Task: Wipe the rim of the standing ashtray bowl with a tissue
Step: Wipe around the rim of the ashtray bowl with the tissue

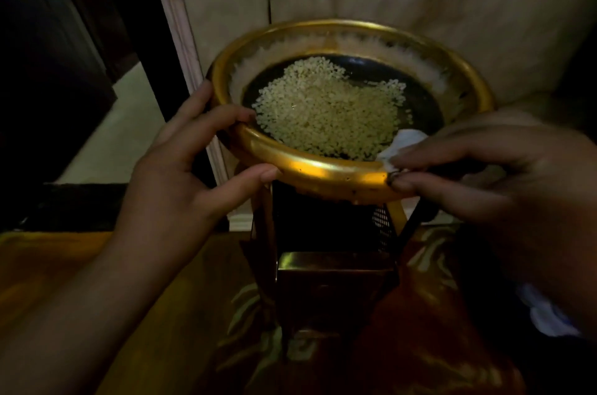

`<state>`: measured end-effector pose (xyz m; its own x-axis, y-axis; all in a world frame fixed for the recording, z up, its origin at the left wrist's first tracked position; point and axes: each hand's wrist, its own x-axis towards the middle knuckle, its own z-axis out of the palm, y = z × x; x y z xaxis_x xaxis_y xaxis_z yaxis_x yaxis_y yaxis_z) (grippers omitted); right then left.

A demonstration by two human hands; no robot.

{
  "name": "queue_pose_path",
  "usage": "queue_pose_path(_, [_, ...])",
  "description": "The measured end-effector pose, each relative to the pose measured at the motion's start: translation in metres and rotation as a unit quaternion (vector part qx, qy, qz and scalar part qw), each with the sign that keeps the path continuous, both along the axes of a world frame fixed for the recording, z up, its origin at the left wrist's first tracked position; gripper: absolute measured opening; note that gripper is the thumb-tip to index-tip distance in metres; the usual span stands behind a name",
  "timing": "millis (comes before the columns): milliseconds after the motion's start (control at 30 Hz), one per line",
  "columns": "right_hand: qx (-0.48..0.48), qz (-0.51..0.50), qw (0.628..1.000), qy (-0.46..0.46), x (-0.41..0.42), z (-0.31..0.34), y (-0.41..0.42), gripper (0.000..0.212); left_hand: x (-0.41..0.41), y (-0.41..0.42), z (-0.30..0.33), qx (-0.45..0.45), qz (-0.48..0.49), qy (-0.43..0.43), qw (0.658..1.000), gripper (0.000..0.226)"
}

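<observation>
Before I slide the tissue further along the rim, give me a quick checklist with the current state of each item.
1. Left hand steadies the bowl at its left rim: ok.
2. Tissue pinched in the right hand: ok.
3. Tissue touching the near-right rim: ok.
4. Pale granules all inside the bowl, none on the rim: ok.
5. Stand sitting firmly on the carpet: cannot tell, too dark.
6. Far rim already wiped: cannot tell.
</observation>
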<state>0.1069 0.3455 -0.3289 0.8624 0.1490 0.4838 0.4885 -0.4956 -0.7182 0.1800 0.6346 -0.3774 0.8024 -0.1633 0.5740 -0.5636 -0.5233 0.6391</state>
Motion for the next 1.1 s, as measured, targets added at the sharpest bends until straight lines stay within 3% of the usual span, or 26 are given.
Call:
queue_pose_path(167, [-0.135,-0.124,0.972,-0.146,-0.003,-0.012,0.024,0.014,-0.003,-0.004,0.003,-0.012,0.000,0.012,1.000,0.060])
queue_pose_path(567, [-0.216,-0.212,0.919,-0.251,0.004,-0.026,0.081,0.012,-0.006,-0.004,0.008,-0.016,-0.001,0.030,0.999,0.064])
queue_pose_path(833, [-0.212,-0.207,0.916,-0.271,0.003,-0.034,0.073,0.013,-0.007,-0.005,0.008,-0.002,-0.001,0.015,1.000,0.064])
queue_pose_path(1100, [-0.168,-0.174,0.946,-0.217,-0.011,-0.038,0.011,0.018,-0.005,-0.005,0.007,-0.006,-0.004,0.026,1.000,0.063])
